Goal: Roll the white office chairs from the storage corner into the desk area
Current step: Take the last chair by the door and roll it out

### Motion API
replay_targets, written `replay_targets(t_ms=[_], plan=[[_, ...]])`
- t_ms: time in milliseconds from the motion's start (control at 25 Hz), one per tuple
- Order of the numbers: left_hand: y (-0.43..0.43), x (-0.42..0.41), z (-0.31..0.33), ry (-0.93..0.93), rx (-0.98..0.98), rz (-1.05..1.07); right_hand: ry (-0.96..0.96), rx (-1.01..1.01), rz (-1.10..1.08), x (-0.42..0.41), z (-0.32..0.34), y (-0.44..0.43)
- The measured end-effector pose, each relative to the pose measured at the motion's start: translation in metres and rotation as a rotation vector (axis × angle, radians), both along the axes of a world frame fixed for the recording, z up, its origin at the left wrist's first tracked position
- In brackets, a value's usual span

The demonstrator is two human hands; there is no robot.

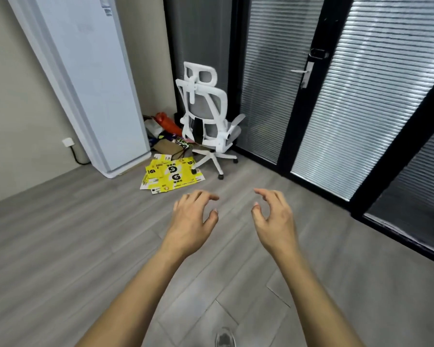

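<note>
Fingers (206, 196) of the left hand (193, 217) and right hand (273, 219) are held spread and loosely curled with nothing gripped, likely readied for the backrest. The chair (206, 113) is parked in the corner, well apart from both hands, back turned outward. One caster seems set on the edge of yellow cardboard (171, 176). Bags (164, 126) are heaped beside it, between a white unit (93, 83) and a glass door (308, 96).

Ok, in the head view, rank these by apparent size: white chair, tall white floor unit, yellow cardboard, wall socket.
1. tall white floor unit
2. white chair
3. yellow cardboard
4. wall socket
All sit near the same corner, so nearness hardly skews the order.
</note>
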State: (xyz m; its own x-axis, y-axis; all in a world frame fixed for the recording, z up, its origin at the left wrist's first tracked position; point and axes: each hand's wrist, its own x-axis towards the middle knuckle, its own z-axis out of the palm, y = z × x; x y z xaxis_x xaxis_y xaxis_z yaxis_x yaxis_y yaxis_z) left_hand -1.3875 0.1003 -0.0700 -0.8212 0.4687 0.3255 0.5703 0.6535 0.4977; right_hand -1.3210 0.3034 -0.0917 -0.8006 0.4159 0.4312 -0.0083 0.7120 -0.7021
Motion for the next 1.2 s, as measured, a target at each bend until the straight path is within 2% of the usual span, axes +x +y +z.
replay_targets(t_ms=[160,400,640,920,1080,1200], plan=[[0.033,-0.167,0.007,0.002,-0.034,0.049,0.029,-0.026,0.069,-0.193,0.006,0.037],[0.033,-0.409,0.002,0.015,-0.014,0.157,0.045,0.021,0.198,-0.461,0.011,0.053],[0.042,-0.684,-0.013,0.009,-0.014,0.145,0.024,0.005,0.134,-0.718,-0.003,0.076],[0.102,-0.946,-0.006,-0.028,-0.005,0.044,-0.056,-0.024,-0.032,-0.938,-0.001,0.139],[0.144,-1.083,-0.026,-0.018,-0.092,0.016,-0.052,-0.034,-0.091,-1.074,-0.027,0.188],[0.168,-1.168,-0.038,-0.071,-0.144,-0.011,-0.186,0.018,-0.143,-1.158,-0.054,0.217]])
